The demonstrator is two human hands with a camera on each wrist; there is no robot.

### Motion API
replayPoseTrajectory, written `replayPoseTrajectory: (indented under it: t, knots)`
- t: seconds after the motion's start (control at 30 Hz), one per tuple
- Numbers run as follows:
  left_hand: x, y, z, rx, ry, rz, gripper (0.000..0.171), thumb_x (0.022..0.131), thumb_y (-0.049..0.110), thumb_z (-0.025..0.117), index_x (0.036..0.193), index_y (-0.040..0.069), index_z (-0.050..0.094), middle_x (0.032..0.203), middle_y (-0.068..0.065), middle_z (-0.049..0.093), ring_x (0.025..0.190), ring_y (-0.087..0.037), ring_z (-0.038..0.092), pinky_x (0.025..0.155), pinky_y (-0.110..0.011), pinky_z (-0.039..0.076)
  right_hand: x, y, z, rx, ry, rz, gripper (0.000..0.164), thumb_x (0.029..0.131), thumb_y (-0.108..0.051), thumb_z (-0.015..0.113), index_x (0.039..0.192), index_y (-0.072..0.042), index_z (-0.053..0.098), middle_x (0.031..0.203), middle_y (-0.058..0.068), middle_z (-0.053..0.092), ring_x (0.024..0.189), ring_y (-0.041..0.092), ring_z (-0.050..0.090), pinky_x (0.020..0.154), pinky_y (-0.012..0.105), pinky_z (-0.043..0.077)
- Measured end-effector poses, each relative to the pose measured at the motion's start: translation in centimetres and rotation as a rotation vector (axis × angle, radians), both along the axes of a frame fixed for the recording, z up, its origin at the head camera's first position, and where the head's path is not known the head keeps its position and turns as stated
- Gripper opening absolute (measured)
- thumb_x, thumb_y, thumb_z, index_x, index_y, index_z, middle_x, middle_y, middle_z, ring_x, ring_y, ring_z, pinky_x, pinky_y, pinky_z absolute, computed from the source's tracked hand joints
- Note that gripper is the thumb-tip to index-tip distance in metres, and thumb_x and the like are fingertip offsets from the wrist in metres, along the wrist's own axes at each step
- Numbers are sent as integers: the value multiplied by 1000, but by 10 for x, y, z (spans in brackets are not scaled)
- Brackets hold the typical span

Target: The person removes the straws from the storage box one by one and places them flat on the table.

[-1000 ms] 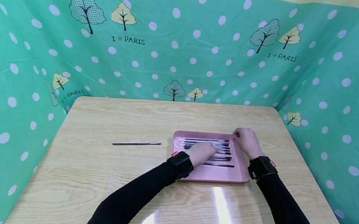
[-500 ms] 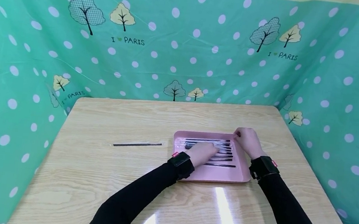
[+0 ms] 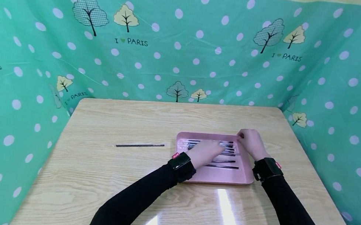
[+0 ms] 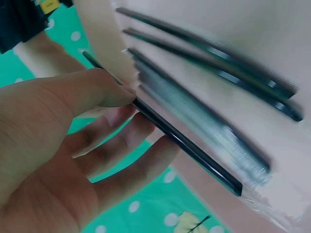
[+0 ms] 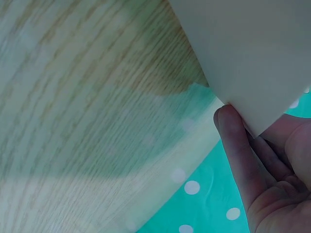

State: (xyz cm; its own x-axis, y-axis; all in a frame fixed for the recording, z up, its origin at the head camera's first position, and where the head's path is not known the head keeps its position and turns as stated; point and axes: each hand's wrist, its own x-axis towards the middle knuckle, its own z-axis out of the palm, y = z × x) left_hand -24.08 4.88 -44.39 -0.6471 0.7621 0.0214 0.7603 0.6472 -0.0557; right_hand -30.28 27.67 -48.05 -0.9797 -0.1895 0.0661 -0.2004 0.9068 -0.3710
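Observation:
My left hand (image 3: 205, 153) is over the pink tray (image 3: 216, 176). In the left wrist view, its thumb and fingers pinch a thin glossy black stick (image 4: 194, 151) in a clear wrapper. Beside it, several similar wrapped sticks (image 4: 209, 58) lie in the tray; in the head view the hand hides part of them. My right hand (image 3: 253, 143) grips the far right corner of the tray. The right wrist view has its fingers at the tray's edge, against the outer wall (image 5: 257, 53).
One more black wrapped stick (image 3: 140, 145) lies on the wood-grain table (image 3: 93, 176), left of the tray. A green dotted cloth (image 3: 163, 32) hangs around the table's back and sides.
My left hand has risen slightly and shifted right, and a stick pinched in it now juts out past the others. My right hand stays at the tray corner. The view has shifted a little.

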Motion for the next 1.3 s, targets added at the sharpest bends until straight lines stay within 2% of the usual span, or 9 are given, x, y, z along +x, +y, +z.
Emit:
replayPoseTrajectory:
  t: [0.13,0.43,0.6,0.73,0.83,1.0,1.1,1.2,1.3]
  knots:
    - [2,0,7,9,2,11,24,102,4,53,113,17,70,104,1,74,96,-13,72,73,-29,62,0,1,0,2,16,7,11,94,3,64,99,8,74,96,25,74,90,37,70,79,48,57]
    - [6,-7,11,20,12,-16,25,101,3,55,115,17,69,103,2,73,94,-13,70,71,-28,60,3,4,-1,13,-4,-15,12,94,3,64,100,7,74,97,25,73,90,37,69,79,47,56]
    - [11,-17,18,9,23,-7,25,102,4,54,116,18,69,104,2,72,94,-12,69,70,-26,59,3,5,-2,16,-5,-29,13,95,2,64,102,6,74,98,24,73,91,36,69,78,46,56]
    - [17,-38,21,-1,35,24,26,101,4,57,120,18,67,108,1,72,97,-13,69,71,-25,58,1,4,-2,12,-5,-24,13,95,3,63,103,6,74,99,25,73,91,36,69,79,46,57]
    - [22,-60,19,27,46,35,27,95,2,65,118,17,67,104,0,71,94,-13,68,70,-24,56,1,2,-3,2,-10,-13,14,95,3,63,103,7,73,99,25,73,92,37,70,79,47,57]
    - [30,-95,15,80,83,48,25,88,1,73,109,14,65,94,-2,68,83,-15,67,59,-27,54,2,1,-2,-5,-10,-9,14,95,4,62,102,8,74,99,26,73,91,37,70,79,47,57]
    - [33,-115,16,83,82,90,20,92,1,68,108,13,64,94,-4,68,80,-19,67,54,-30,54,3,1,-2,-4,-5,-9,14,95,5,62,102,8,74,99,26,74,92,38,70,80,48,58]
    - [33,-135,21,71,59,144,23,92,0,68,112,11,65,94,-7,68,80,-22,66,57,-32,55,3,1,-2,3,-2,-15,14,95,5,62,103,8,74,100,26,74,94,39,70,82,49,58]
    - [31,-156,24,61,29,191,30,88,1,74,115,10,65,93,-8,65,81,-22,64,60,-33,55,3,0,-3,7,-3,-25,14,95,4,62,102,7,74,100,25,74,95,39,71,82,48,58]
